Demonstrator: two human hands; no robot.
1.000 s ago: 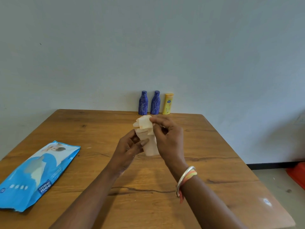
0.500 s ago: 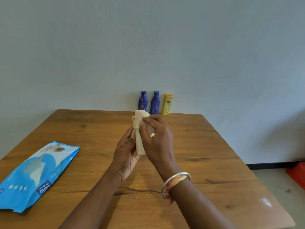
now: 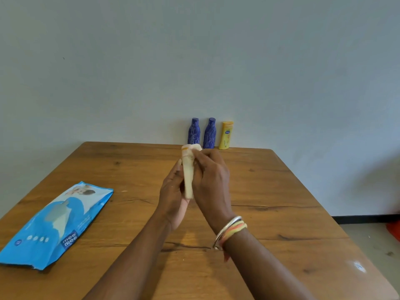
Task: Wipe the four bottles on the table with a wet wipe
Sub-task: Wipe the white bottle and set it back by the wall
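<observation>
We grip the cream bottle (image 3: 187, 177) in our left hand (image 3: 173, 191), pinch the wipe (image 3: 195, 147) over its top with our right hand (image 3: 211, 180), and should next rub down its sides.

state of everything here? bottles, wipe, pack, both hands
cream bottle: upright, lifted off the table, gripped by the left hand
wet wipe: bunched over the cream bottle's top
left hand: grips the cream bottle
right hand: pinches the wet wipe against the bottle
left blue bottle: upright, capped
right blue bottle: upright, capped
yellow bottle: upright
wipe pack: lying flat on the table
</observation>
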